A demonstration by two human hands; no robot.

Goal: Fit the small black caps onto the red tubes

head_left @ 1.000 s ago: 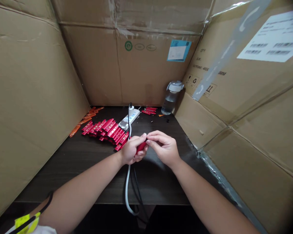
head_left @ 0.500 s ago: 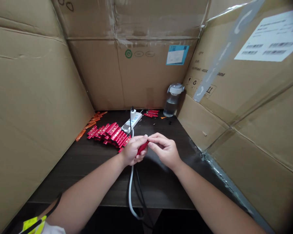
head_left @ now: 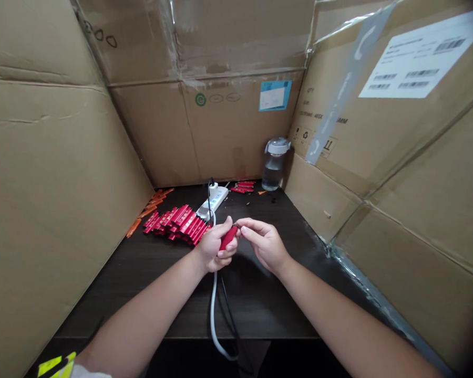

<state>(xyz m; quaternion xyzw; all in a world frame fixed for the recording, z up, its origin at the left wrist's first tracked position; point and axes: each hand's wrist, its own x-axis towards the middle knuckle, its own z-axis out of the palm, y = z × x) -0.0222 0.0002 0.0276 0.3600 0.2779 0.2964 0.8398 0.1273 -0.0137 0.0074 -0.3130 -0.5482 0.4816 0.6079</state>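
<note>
My left hand (head_left: 216, 245) is closed around a slim red bar-shaped piece (head_left: 228, 238), its thumb lying along the top. The piece tilts up to the right and has a small dark tip. At that tip, my right hand (head_left: 262, 241) pinches with thumb and forefinger; what sits between those fingertips is too small to make out. Beyond my left hand lies a pile of similar red pieces (head_left: 177, 223) with pale print and some black ends.
Behind the hands is a white power strip (head_left: 216, 199) with a plug; its white cable (head_left: 213, 315) runs under my left hand. Orange strips (head_left: 147, 210) lie at left, more red pieces (head_left: 243, 187) at the back. A water bottle (head_left: 274, 165) stands near cardboard walls (head_left: 220, 136).
The right fingertips have shifted slightly off the red piece's end, so its dark tip shows now. My view has tilted and turned a little; both hands stay together.
</note>
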